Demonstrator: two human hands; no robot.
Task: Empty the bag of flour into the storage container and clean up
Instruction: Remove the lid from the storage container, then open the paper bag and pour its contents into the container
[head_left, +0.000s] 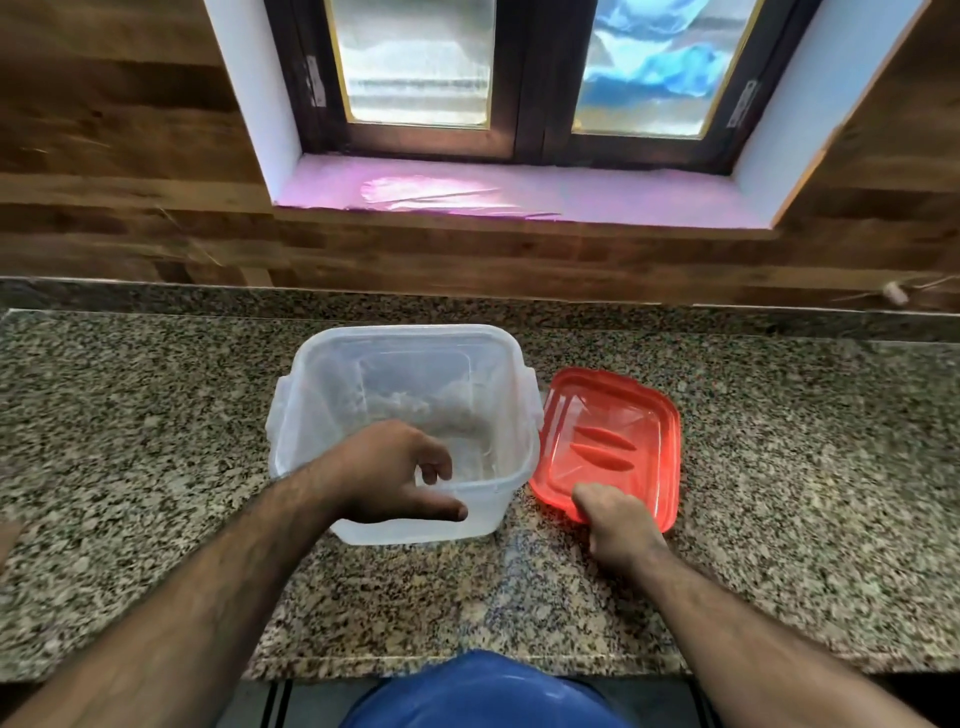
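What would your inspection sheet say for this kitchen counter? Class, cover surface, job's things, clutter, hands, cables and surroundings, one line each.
Surface: speckled granite counter, no spilled flour seen.
Job's things: clear container, open and upright, a little white residue inside; red lid lying flat beside it on the right; flour bag not in view.
Clutter: nothing seen.
Hands: left hand grips the container's near rim; right hand grips the lid's near edge.
Cables: nothing seen.
Surroundings: wood-panel wall, closed window with frosted panes, pink-lit sill.
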